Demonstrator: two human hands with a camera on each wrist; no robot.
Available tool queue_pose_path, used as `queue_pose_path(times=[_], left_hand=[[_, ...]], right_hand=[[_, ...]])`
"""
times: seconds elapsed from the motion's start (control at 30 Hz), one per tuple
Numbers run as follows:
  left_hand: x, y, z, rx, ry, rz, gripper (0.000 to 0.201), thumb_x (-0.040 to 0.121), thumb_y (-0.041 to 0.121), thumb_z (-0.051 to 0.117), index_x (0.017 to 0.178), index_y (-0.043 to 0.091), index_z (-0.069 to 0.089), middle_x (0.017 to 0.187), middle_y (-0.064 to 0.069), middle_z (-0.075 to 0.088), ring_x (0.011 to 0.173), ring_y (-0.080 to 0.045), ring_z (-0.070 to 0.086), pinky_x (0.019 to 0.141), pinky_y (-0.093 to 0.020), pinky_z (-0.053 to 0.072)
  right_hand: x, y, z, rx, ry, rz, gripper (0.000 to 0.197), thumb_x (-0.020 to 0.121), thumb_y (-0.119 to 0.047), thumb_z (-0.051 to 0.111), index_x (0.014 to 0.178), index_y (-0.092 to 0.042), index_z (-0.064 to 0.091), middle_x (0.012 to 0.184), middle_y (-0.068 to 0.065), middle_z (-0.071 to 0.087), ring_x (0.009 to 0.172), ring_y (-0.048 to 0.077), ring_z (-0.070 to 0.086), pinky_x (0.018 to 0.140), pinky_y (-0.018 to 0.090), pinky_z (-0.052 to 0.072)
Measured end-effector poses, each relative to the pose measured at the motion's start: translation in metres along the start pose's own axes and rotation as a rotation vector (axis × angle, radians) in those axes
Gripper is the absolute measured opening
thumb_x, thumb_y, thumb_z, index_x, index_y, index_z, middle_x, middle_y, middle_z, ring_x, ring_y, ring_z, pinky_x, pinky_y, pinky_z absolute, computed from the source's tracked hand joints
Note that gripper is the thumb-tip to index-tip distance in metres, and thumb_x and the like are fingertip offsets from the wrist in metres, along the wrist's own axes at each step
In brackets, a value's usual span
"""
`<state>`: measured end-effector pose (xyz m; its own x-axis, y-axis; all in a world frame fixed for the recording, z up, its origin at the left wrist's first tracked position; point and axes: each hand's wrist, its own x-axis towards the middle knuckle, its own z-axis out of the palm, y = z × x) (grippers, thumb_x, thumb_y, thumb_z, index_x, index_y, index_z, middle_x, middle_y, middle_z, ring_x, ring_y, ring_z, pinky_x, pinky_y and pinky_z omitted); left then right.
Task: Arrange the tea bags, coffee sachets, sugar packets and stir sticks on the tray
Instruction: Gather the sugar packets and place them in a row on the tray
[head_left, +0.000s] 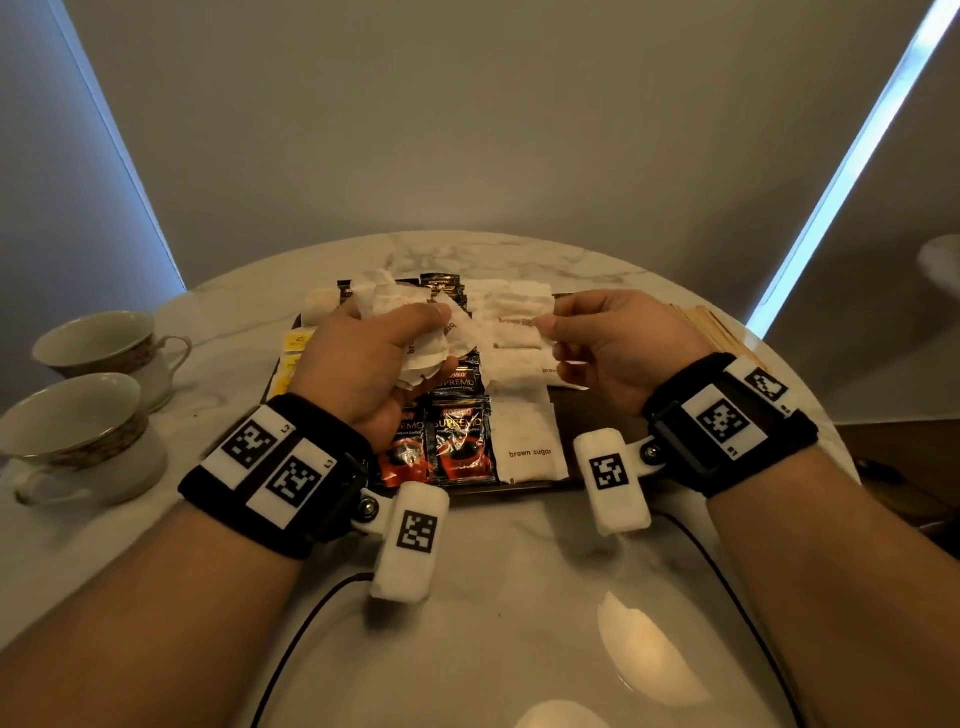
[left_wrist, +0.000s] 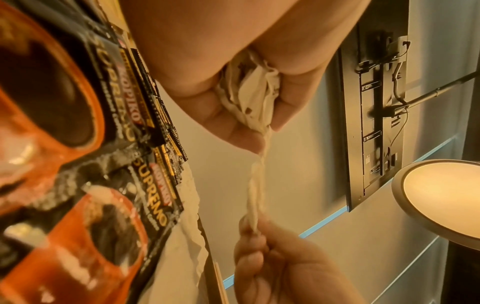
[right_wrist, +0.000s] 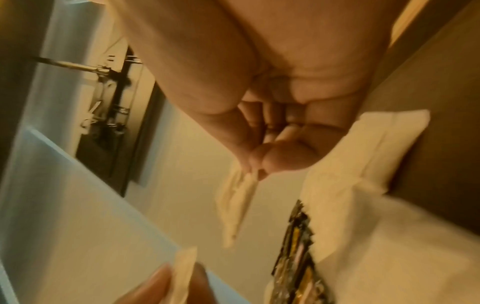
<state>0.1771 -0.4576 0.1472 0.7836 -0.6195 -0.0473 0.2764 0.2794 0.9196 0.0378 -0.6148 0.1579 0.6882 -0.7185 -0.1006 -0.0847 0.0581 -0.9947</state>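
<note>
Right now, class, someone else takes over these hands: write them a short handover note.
Left hand: grips a crumpled bunch of white sugar packets above the tray.
Right hand: pinches one sugar packet drawn from that bunch.
Done: coffee sachets lie in rows, brown sugar packets in a column beside them, yellow tea bags at the tray's left.
Left: lay down the held packets; the stir sticks lie at the tray's far right, and whether on it is unclear.

Coffee sachets on tray — sugar packets right.
</note>
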Motion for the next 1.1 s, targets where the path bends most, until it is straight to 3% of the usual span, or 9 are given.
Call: queue_pose_path(times=[0.13,0.23,0.3,0.4,0.63,0.73,0.93,1.1], left_hand=[[0.001,0.0,0.0,0.012,0.008,0.002,0.031,0.085,0.003,0.078,0.113,0.008,0.065,0.095,-0.01,0.076,0.075,-0.022,0.077,0.057,-0.03,0.058],[0.001,0.001,0.0,0.014,0.008,0.0,0.031,0.085,0.003,0.079,0.112,0.009,0.065,0.098,-0.011,0.075,0.075,-0.022,0.077,0.057,-0.031,0.059],[0.0,0.002,0.0,0.012,0.008,0.002,0.031,0.085,0.003,0.079,0.113,0.009,0.065,0.1,-0.012,0.075,0.076,-0.022,0.077,0.057,-0.031,0.059],[-0.001,0.002,0.001,0.012,0.017,0.002,0.03,0.086,0.003,0.078,0.111,0.01,0.064,0.1,-0.012,0.075,0.072,-0.02,0.077,0.057,-0.03,0.059],[-0.002,0.003,0.001,0.014,0.033,-0.006,0.041,0.085,0.002,0.078,0.123,0.005,0.062,0.101,-0.012,0.074,0.07,-0.019,0.077,0.056,-0.029,0.059],[-0.002,0.003,0.001,0.013,0.039,-0.012,0.045,0.085,0.003,0.079,0.125,0.005,0.061,0.102,-0.012,0.075,0.072,-0.02,0.077,0.057,-0.03,0.059],[-0.002,0.003,0.0,0.023,0.032,-0.03,0.039,0.086,0.004,0.079,0.121,0.006,0.062,0.104,-0.014,0.074,0.078,-0.024,0.075,0.056,-0.031,0.059],[-0.006,0.003,0.003,0.021,-0.001,-0.152,0.023,0.09,0.004,0.073,0.11,0.009,0.063,0.102,-0.014,0.07,0.082,-0.026,0.071,0.055,-0.032,0.061]], right_hand=[[-0.002,0.009,-0.029,-0.088,0.14,0.243,0.02,0.091,-0.002,0.07,0.11,-0.008,0.07,0.095,0.01,0.069,0.071,0.014,0.06,0.06,0.027,0.055],[-0.005,0.012,-0.04,-0.108,0.205,0.349,0.023,0.091,0.003,0.068,0.111,-0.009,0.068,0.106,0.014,0.07,0.079,0.017,0.06,0.078,0.031,0.06],[-0.005,0.012,-0.041,-0.106,0.222,0.378,0.021,0.093,0.005,0.065,0.11,-0.007,0.067,0.103,0.016,0.07,0.077,0.017,0.061,0.084,0.032,0.059],[-0.002,0.012,-0.04,-0.122,0.227,0.392,0.018,0.094,0.004,0.065,0.109,-0.004,0.066,0.097,0.016,0.071,0.073,0.016,0.063,0.078,0.031,0.06],[0.006,0.011,-0.035,-0.153,0.204,0.406,0.016,0.094,0.005,0.063,0.109,-0.001,0.067,0.091,0.016,0.07,0.075,0.019,0.067,0.078,0.032,0.061],[0.006,0.01,-0.037,-0.177,0.193,0.406,0.02,0.095,0.005,0.062,0.112,-0.003,0.067,0.099,0.018,0.071,0.081,0.021,0.07,0.073,0.032,0.062],[0.006,0.008,-0.035,-0.178,0.203,0.226,0.015,0.096,0.001,0.062,0.109,-0.006,0.066,0.093,0.012,0.066,0.077,0.02,0.065,0.07,0.031,0.059],[0.013,0.006,-0.021,-0.197,0.075,0.309,0.014,0.096,-0.009,0.066,0.108,-0.004,0.07,0.106,0.016,0.073,0.09,0.023,0.068,0.091,0.037,0.06]])
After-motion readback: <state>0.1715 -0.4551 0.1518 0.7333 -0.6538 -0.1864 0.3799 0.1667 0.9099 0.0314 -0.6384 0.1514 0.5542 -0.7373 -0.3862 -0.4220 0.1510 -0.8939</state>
